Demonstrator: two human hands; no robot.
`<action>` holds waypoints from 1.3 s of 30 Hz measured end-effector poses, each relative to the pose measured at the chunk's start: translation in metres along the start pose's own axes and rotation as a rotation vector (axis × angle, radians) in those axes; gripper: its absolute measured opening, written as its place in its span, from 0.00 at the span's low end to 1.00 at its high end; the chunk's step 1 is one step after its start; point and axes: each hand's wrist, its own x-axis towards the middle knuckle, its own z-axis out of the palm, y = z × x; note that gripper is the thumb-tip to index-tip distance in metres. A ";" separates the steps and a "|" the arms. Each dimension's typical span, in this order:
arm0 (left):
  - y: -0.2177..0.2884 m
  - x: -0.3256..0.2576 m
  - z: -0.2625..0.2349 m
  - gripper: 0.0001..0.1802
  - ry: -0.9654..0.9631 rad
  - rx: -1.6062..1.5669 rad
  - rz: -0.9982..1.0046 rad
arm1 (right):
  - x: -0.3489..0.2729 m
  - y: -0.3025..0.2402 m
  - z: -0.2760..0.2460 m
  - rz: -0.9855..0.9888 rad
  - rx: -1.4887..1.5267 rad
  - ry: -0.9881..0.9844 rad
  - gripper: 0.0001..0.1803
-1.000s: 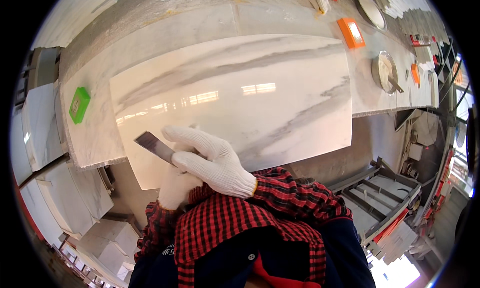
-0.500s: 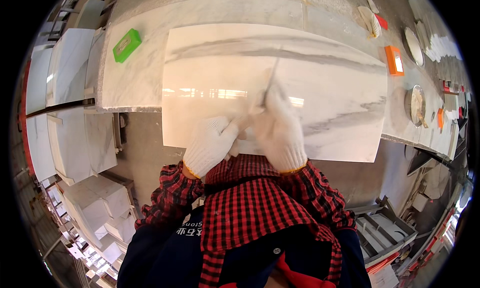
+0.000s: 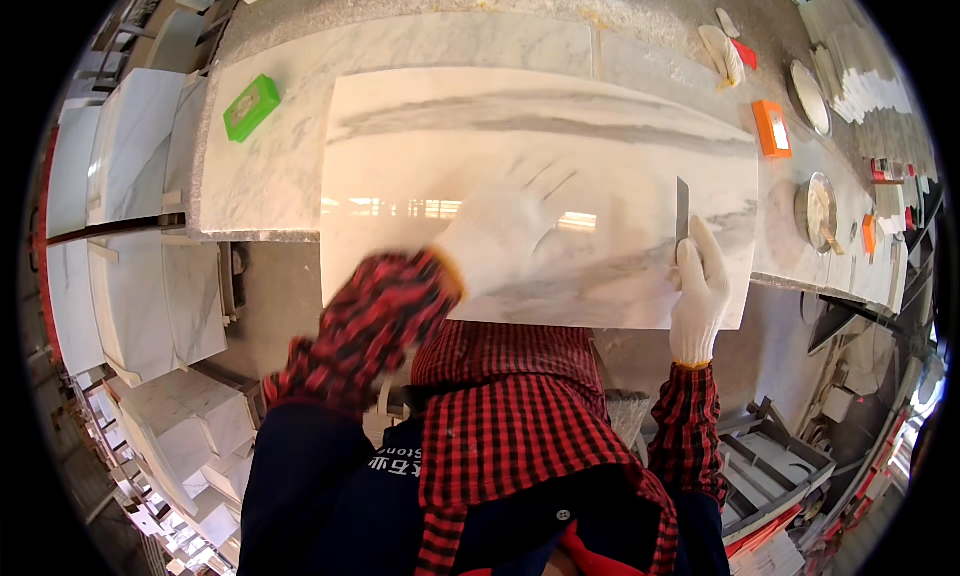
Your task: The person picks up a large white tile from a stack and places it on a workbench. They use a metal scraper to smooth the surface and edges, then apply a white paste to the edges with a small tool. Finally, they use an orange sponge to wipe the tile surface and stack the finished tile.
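A polished white marble slab [image 3: 430, 136] with grey veins lies before me on the workbench. My left hand [image 3: 500, 231], in a white knit glove, reaches across the middle of it. Its outline is smeared, but the fingers look stretched out and nothing shows in them. Over the slab's right part, my gloved right hand [image 3: 702, 276] grips a narrow flat metal scraper blade [image 3: 682, 206] that points away from me. The lower end of the blade is hidden in the fingers.
A green box [image 3: 252, 108] sits at the bench's left. To the right are an orange box [image 3: 771, 129], a metal bowl [image 3: 803, 214] with pale paste, and a white glove [image 3: 722, 58]. Stacked marble slabs [image 3: 130, 166] stand on the left; a metal frame [image 3: 775, 471] is at lower right.
My hands have parted from near the slab's front middle. The right went right with the blade; the left moved forward and right across the slab, its fingers stretching out.
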 end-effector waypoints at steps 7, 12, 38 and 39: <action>-0.193 0.031 0.020 0.30 -0.298 -0.002 -0.591 | -0.014 0.003 -0.028 -0.042 -0.068 0.180 0.22; -0.210 -0.070 -0.021 0.27 0.190 0.463 -0.462 | -0.026 0.024 -0.092 0.030 -0.022 0.332 0.24; -0.008 -0.219 0.030 0.24 0.934 -1.147 -1.352 | -0.010 0.098 -0.121 -0.077 0.517 0.442 0.25; -0.009 -0.218 0.031 0.24 0.950 -1.129 -1.377 | -0.010 0.100 -0.121 -0.080 0.515 0.433 0.25</action>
